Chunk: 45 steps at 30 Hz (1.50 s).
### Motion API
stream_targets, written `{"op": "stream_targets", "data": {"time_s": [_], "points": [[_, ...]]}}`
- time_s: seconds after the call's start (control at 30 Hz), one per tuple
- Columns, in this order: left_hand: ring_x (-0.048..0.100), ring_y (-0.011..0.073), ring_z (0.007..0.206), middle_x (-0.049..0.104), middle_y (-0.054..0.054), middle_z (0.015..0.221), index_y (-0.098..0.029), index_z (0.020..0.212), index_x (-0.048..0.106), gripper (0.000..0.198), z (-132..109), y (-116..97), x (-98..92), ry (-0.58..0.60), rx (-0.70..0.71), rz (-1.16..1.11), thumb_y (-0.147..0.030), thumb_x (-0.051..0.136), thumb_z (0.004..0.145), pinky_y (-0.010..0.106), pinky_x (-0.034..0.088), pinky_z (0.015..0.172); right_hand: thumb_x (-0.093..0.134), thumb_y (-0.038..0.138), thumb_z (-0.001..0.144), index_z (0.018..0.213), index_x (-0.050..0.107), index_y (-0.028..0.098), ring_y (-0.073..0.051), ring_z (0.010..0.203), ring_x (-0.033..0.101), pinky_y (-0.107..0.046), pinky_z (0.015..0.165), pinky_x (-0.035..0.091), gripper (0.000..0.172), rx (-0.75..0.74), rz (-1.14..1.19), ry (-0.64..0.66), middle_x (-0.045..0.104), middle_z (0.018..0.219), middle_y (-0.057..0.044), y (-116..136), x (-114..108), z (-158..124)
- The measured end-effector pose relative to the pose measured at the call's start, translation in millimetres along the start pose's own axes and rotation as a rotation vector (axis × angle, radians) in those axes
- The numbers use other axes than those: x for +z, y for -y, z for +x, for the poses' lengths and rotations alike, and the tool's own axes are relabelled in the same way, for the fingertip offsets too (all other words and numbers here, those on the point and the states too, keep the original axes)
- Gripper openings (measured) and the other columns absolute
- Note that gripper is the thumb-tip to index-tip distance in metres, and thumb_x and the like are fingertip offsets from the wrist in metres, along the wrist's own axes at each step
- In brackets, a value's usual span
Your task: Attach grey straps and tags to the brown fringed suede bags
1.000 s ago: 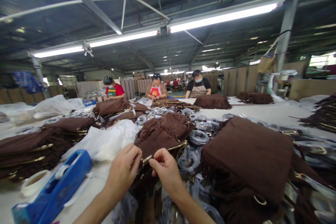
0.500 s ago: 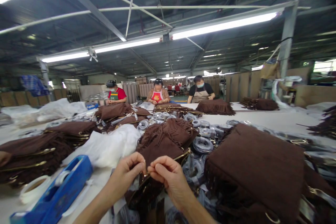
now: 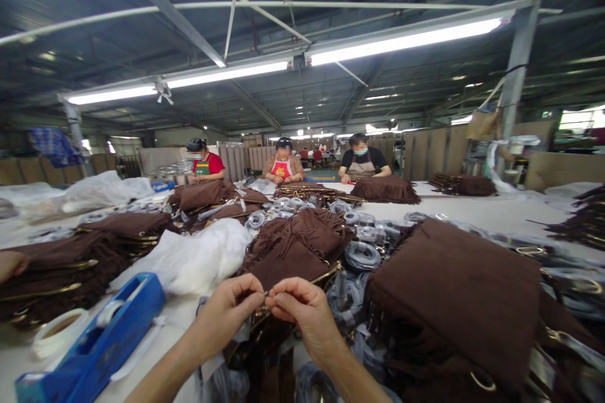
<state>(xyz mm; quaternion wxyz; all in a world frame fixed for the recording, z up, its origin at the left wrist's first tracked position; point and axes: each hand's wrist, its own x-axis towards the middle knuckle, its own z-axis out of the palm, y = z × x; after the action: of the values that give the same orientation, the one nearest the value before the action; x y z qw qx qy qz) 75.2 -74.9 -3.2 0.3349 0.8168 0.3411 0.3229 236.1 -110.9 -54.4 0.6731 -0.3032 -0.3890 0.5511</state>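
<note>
The left hand [image 3: 231,310] and right hand [image 3: 302,310] are pinched closed, fingertips almost meeting, anything between them too small to tell; just beyond, brown fringed bags [image 3: 286,261] lie piled between white wrapping [image 3: 198,257] and grey coils [image 3: 362,256]

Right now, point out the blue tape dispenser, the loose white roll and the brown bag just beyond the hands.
Tape dispenser [image 3: 104,345], head view: its blue side.
White roll [image 3: 45,345], head view: its front wall.
Brown bag [image 3: 283,264], head view: its flat upper face.
</note>
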Motion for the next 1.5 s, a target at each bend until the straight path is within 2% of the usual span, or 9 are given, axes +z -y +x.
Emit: {"op": "stream_targets", "data": {"time_s": [0.1, 0.2, 0.37, 0.67, 0.83, 0.97, 1.23, 1.4, 1.5], "points": [[0.045, 0.0127, 0.062, 0.049, -0.003, 0.063, -0.017, 0.068, 0.055, 0.026, -1, 1, 1.2, 0.019, 0.001, 0.021, -0.038, 0.052, 0.083, 0.022, 0.035, 0.058, 0.089, 0.037, 0.054, 0.074, 0.072, 0.016, -0.017, 0.072, 0.070, -0.027, 0.068, 0.057, 0.034, -0.027, -0.013, -0.038, 0.073, 0.072, -0.003, 0, -1, 1], [0.045, 0.0131, 0.063, 0.050, -0.003, 0.063, -0.017, 0.069, 0.056, 0.025, -1, 1, 3.3, 0.035, 0.010, 0.053, -0.037, 0.051, 0.084, 0.023, 0.034, 0.059, 0.088, 0.039, 0.054, 0.073, 0.072, 0.016, -0.017, 0.066, 0.068, -0.022, 0.053, 0.053, 0.034, -0.055, -0.053, -0.049, 0.071, 0.069, -0.002, 0, -3, 3], [0.046, 0.0126, 0.062, 0.052, -0.004, 0.064, -0.017, 0.069, 0.057, 0.022, 0, 2, 8.8, 0.051, 0.029, 0.060, -0.032, 0.051, 0.084, 0.022, 0.035, 0.058, 0.086, 0.037, 0.054, 0.074, 0.073, 0.017, -0.007, 0.047, 0.048, -0.017, 0.038, 0.036, 0.032, -0.119, -0.154, -0.043, 0.067, 0.061, 0.002, -2, -4, 5], [0.049, 0.0141, 0.063, 0.055, -0.003, 0.063, -0.018, 0.066, 0.057, 0.022, 0, 2, 15.6, -0.014, 0.014, 0.068, -0.032, 0.051, 0.082, 0.023, 0.037, 0.060, 0.082, 0.037, 0.060, 0.073, 0.073, 0.019, -0.011, 0.050, 0.050, -0.021, 0.042, 0.041, 0.025, -0.182, -0.243, -0.027, 0.066, 0.063, 0.001, -9, -5, 5], [0.049, 0.0147, 0.063, 0.054, -0.003, 0.062, -0.018, 0.063, 0.055, 0.021, -2, 4, 22.7, -0.105, 0.017, 0.071, -0.031, 0.051, 0.081, 0.024, 0.036, 0.059, 0.074, 0.027, 0.068, 0.077, 0.073, 0.020, -0.015, 0.059, 0.058, -0.025, 0.055, 0.049, 0.011, -0.280, -0.338, -0.036, 0.069, 0.069, 0.000, -12, -7, 3], [0.049, 0.0148, 0.062, 0.054, -0.003, 0.060, -0.019, 0.061, 0.053, 0.021, -3, 5, 26.1, -0.111, 0.001, 0.092, -0.028, 0.052, 0.080, 0.024, 0.035, 0.059, 0.069, 0.016, 0.072, 0.082, 0.072, 0.020, -0.016, 0.068, 0.062, -0.025, 0.064, 0.048, 0.012, -0.402, -0.539, -0.017, 0.070, 0.071, 0.000, -4, -7, 0], [0.049, 0.0144, 0.060, 0.053, -0.003, 0.059, -0.018, 0.061, 0.056, 0.023, -3, 15, 23.8, -0.095, -0.042, 0.000, -0.031, 0.053, 0.080, 0.024, 0.037, 0.058, 0.054, 0.009, 0.083, 0.076, 0.068, 0.021, -0.016, 0.070, 0.060, -0.024, 0.066, 0.044, 0.020, -0.593, -0.852, 0.191, 0.067, 0.075, -0.001, -2, -5, -7], [0.048, 0.0140, 0.061, 0.053, -0.003, 0.060, -0.019, 0.060, 0.053, 0.025, -4, 16, 18.6, -0.116, -0.026, 0.006, -0.032, 0.054, 0.081, 0.024, 0.036, 0.058, 0.057, 0.010, 0.083, 0.109, 0.064, 0.021, -0.016, 0.075, 0.064, -0.024, 0.074, 0.047, 0.029, -0.532, -0.853, 0.173, 0.071, 0.082, -0.001, -10, -3, -6], [0.049, 0.0139, 0.062, 0.053, -0.003, 0.060, -0.019, 0.061, 0.052, 0.025, -4, 14, 15.3, -0.108, -0.058, -0.050, -0.033, 0.053, 0.081, 0.024, 0.038, 0.060, 0.057, 0.009, 0.082, 0.109, 0.064, 0.020, -0.017, 0.074, 0.065, -0.026, 0.072, 0.049, 0.030, -0.527, -0.909, 0.147, 0.070, 0.079, -0.001, -8, -7, -3]]}}
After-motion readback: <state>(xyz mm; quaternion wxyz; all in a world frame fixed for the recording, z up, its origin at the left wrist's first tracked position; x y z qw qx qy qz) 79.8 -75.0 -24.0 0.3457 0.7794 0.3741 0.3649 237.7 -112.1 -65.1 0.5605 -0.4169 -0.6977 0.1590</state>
